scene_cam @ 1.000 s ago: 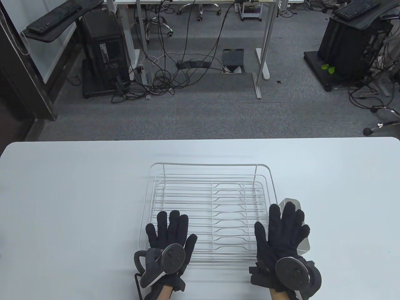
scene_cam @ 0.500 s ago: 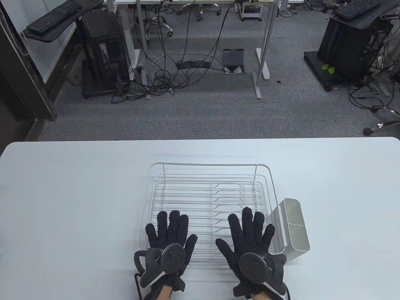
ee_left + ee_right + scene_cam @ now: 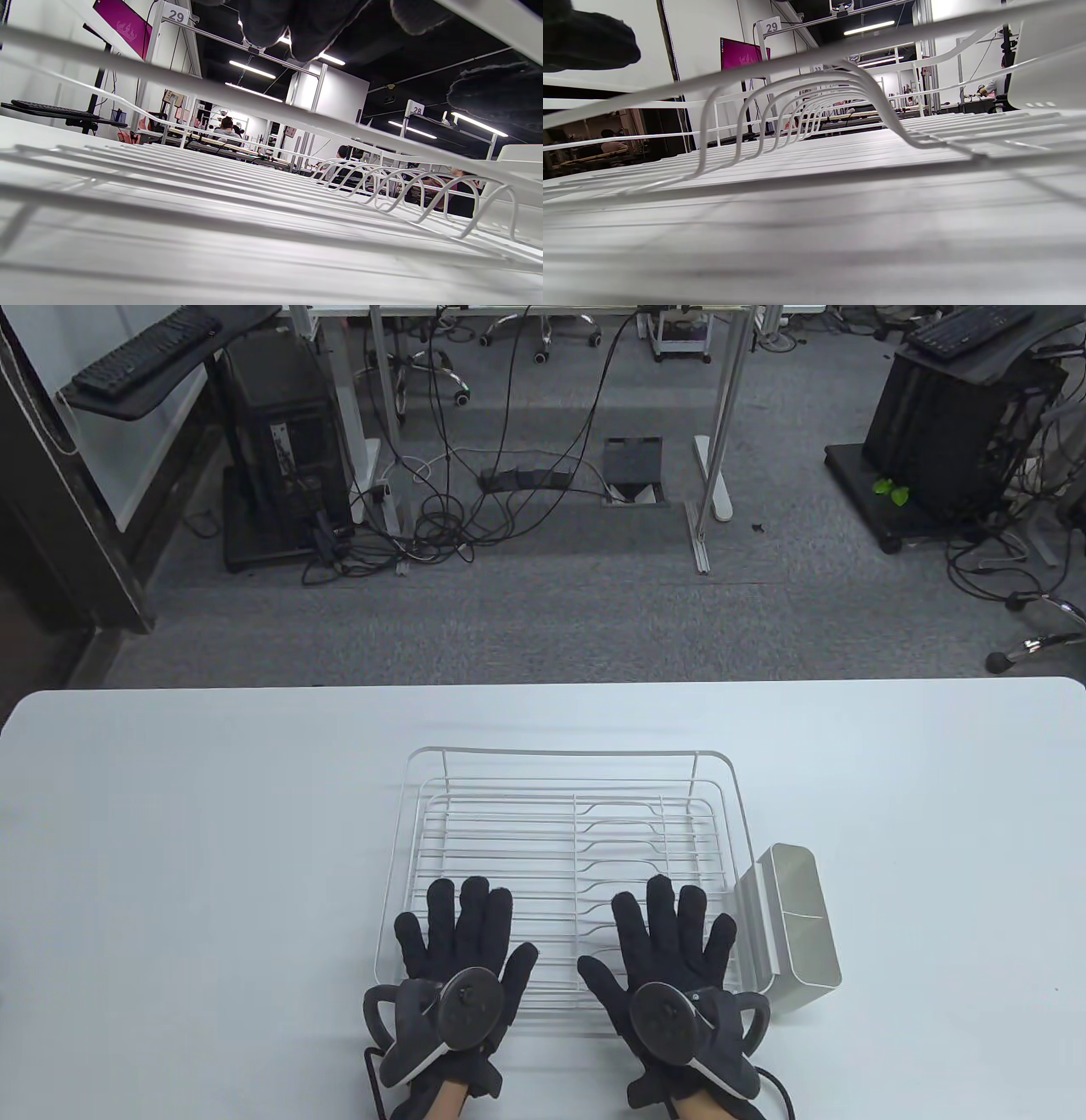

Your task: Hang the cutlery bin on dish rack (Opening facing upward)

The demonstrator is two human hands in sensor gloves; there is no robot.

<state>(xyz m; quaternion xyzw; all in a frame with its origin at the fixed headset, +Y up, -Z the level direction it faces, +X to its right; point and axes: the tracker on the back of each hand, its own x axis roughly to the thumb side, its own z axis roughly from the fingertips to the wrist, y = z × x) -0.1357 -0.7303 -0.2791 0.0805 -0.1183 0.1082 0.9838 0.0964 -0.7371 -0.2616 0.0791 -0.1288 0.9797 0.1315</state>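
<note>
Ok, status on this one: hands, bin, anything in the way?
Left hand and right hand both open, flat over the near edge of the dish rack. Cutlery bin hangs on the rack's right side, opening up. Nothing in the way.

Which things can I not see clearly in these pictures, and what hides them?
- Hook of the cutlery bin over the dish rack rim: table view, too small to confirm.
- Rack's near rim and wires: table view, covered by the left hand and right hand.
- Bin's bottom: table view, hidden by its own walls.
- Forearms: cut off by the bottom edge.
- Near rack wires: both wrist views, blurred.
- Left fingers: left wrist view, cut by the top edge.
</note>
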